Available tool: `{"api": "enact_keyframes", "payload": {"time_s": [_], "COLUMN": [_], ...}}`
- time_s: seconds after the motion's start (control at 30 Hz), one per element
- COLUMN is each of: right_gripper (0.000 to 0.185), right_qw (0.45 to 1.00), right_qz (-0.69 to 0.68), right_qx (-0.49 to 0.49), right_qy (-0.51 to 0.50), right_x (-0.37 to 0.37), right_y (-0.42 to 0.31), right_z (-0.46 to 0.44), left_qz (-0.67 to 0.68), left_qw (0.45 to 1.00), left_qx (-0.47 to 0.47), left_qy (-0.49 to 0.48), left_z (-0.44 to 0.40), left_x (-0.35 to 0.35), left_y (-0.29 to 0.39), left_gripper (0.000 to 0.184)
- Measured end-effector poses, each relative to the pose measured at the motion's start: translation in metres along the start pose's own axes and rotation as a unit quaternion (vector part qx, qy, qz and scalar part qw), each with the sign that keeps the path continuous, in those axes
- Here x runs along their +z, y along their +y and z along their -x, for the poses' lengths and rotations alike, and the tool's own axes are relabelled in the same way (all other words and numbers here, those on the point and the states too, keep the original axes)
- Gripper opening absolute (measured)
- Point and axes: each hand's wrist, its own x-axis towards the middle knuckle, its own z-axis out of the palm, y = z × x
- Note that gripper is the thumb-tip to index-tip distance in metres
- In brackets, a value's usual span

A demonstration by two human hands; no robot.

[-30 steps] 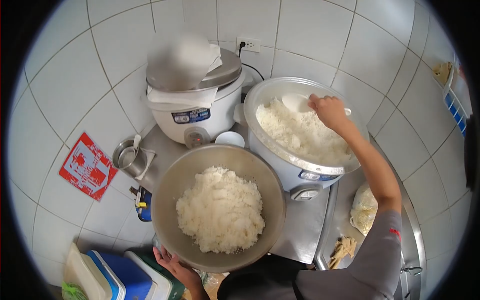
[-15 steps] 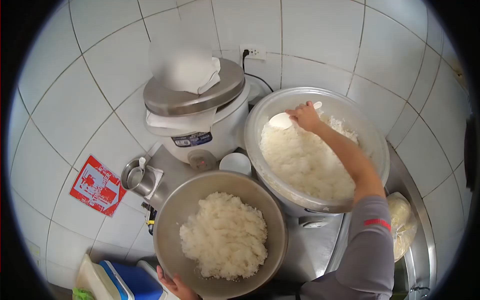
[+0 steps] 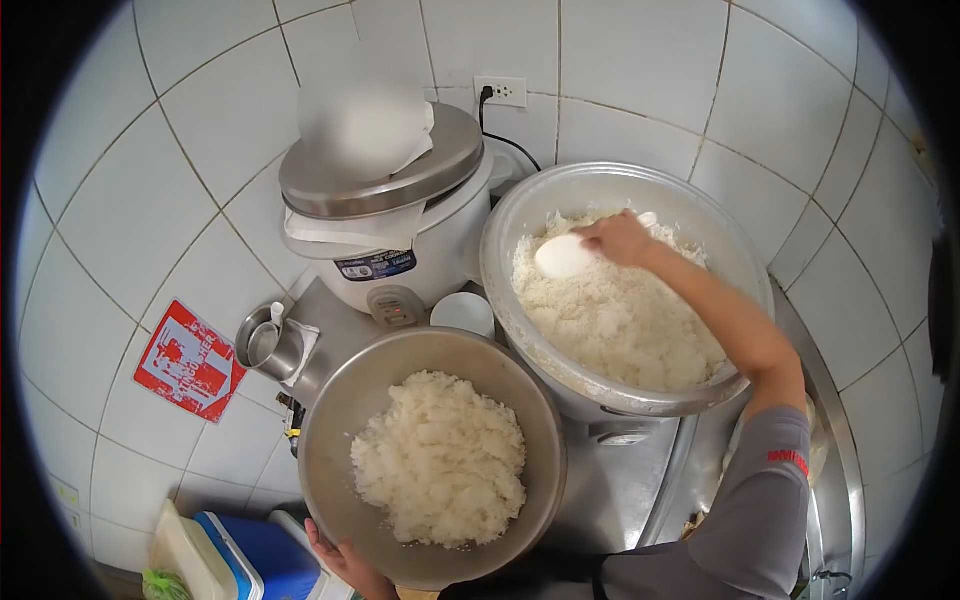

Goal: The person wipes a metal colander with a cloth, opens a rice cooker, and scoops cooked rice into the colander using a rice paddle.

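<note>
My right hand [image 3: 622, 238] grips a white rice paddle [image 3: 565, 257], its blade lying against the cooked rice [image 3: 625, 310] inside a large rice cooker pot [image 3: 505, 330]. The paddle's handle end shows past my fingers. Close to my body stands a wide metal bowl [image 3: 325, 430] with a mound of white rice [image 3: 440, 460] in it. My left hand [image 3: 345, 562] holds this bowl from outside, at its lower left wall; part of the hand is hidden below the bowl.
Behind the bowl is a second rice cooker [image 3: 400, 285] with a metal lid [image 3: 385, 180] on top. A white container [image 3: 463, 314] stands between the cookers. Metal cups [image 3: 275, 345] sit at left, above a blue cooler [image 3: 255, 550]. A power cord [image 3: 512, 145] runs to the wall outlet.
The paddle has turned, showing more of its blade, and my right forearm has swung slightly. My left hand stays at the bowl. The whole view has shifted a little.
</note>
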Motion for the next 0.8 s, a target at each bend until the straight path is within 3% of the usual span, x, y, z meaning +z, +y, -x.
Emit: {"api": "enact_keyframes", "payload": {"time_s": [0.03,0.13,0.23,0.33,0.43,0.53,0.63,0.8], "right_gripper": [0.039,0.038,0.035,0.025,0.028,0.028,0.026,0.017], "right_qw": [0.999,1.0,0.975,0.988,0.989,0.978,0.979,0.967], "right_qz": [0.018,0.018,0.159,0.119,0.138,0.169,0.172,0.204], "right_qx": [0.032,0.0,0.024,0.011,-0.048,-0.119,-0.107,-0.133], "right_qy": [-0.019,-0.023,-0.152,-0.093,-0.022,0.01,-0.027,-0.069], "right_x": [-0.013,-0.011,-0.027,-0.035,-0.027,-0.008,-0.004,-0.005], "right_y": [0.008,0.037,0.023,0.021,0.016,0.003,-0.008,-0.03], "right_z": [0.006,0.019,0.044,0.065,0.069,0.045,0.027,0.005], "left_qz": [0.007,-0.011,-0.006,-0.048,0.03,-0.038,-0.194,-0.094], "left_qw": [1.0,1.0,1.0,0.999,0.999,0.999,0.98,0.995], "left_qx": [-0.007,0.025,0.012,0.006,-0.014,-0.014,0.032,-0.015], "left_qy": [0.002,0.013,0.003,-0.001,-0.018,0.003,-0.028,-0.042], "left_z": [0.001,0.001,0.0,-0.001,-0.001,0.003,-0.003,-0.003], "left_x": [0.001,0.003,0.001,0.001,0.002,0.011,0.003,0.008], "left_y": [0.001,0.001,-0.001,0.003,0.002,0.012,0.013,0.017], "left_gripper": [0.05,0.052,0.054,0.056,0.056,0.056,0.048,0.051]}}
